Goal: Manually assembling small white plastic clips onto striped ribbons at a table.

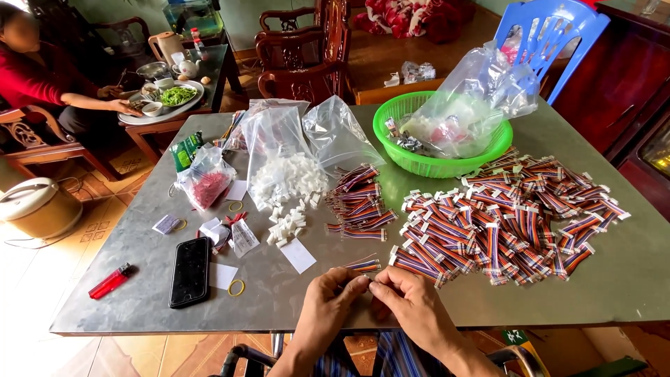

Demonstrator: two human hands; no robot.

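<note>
While both hands meet at the table's [105, 307] near edge, the left hand [333, 304] and right hand [412, 301] pinch something too small to tell; a striped ribbon cable [363, 264] lies just at twelve o'clock, a heap of cables [502, 223] at two.

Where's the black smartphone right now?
In the head view, the black smartphone lies face up on the grey metal table's left side, between the red lighter and a yellow rubber band.

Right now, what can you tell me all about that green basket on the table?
The green basket is round, bright green plastic with slotted sides. It sits upright on the far side of the grey table. A clear plastic bag of small pale parts fills it and rises above its rim. Striped wire bundles lie just in front.
</note>
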